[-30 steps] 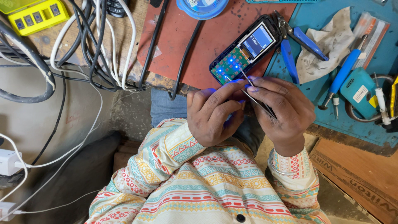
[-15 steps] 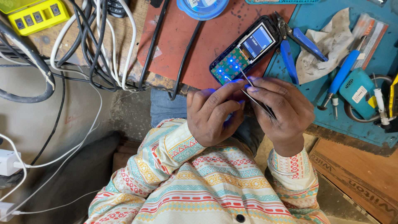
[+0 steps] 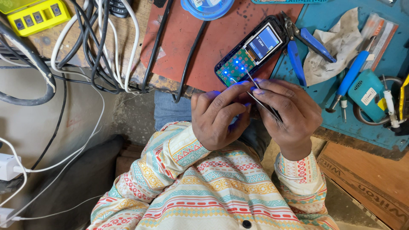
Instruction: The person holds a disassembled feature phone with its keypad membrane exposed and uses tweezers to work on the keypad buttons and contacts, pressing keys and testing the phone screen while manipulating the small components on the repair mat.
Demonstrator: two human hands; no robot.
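Observation:
A small opened phone [image 3: 252, 51] lies on a red mat [image 3: 200, 38], its screen lit and blue lights glowing on its green circuit board. My right hand [image 3: 289, 113] is shut on thin metal tweezers [image 3: 254, 91] whose tips touch the lower end of the board. My left hand [image 3: 219, 113] is curled beside it, fingertips meeting the tweezers near the phone's bottom edge. Both wrists wear striped patterned sleeves.
Blue-handled pliers [image 3: 300, 44] lie right of the phone. A teal mat [image 3: 375, 127] holds a crumpled cloth [image 3: 336, 40], a blue screwdriver [image 3: 351, 76] and a small teal device [image 3: 368, 94]. Tangled black and white cables [image 3: 98, 47] and a yellow box [image 3: 36, 16] sit at left.

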